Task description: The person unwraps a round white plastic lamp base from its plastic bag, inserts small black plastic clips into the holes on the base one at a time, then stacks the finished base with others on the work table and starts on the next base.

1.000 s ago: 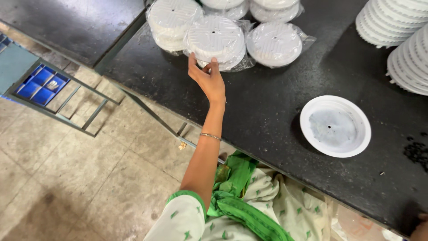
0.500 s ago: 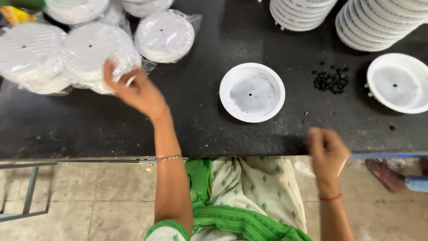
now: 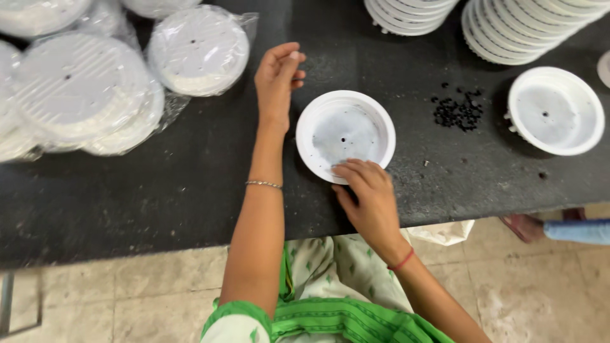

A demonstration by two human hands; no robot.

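A white round dish (image 3: 345,130) with a small centre hole lies on the black table (image 3: 190,190) in front of me. My right hand (image 3: 368,200) grips its near rim, fingertips laid over the edge. My left hand (image 3: 277,79) hovers just left of the dish, a thin bracelet on the wrist. Its fingers are curled together against the thumb, and I see nothing between them.
Plastic-wrapped stacks of white discs (image 3: 82,89) fill the table's left. Stacks of white dishes (image 3: 527,25) stand at the back right, and a single dish (image 3: 556,111) lies to the right. A heap of small black bits (image 3: 457,111) sits between the dishes. Another person's foot (image 3: 530,225) shows on the tiled floor.
My left hand came away from the wrapped discs to beside the dish. My right hand rose from the table's edge onto the dish's near rim. The view moved closer.
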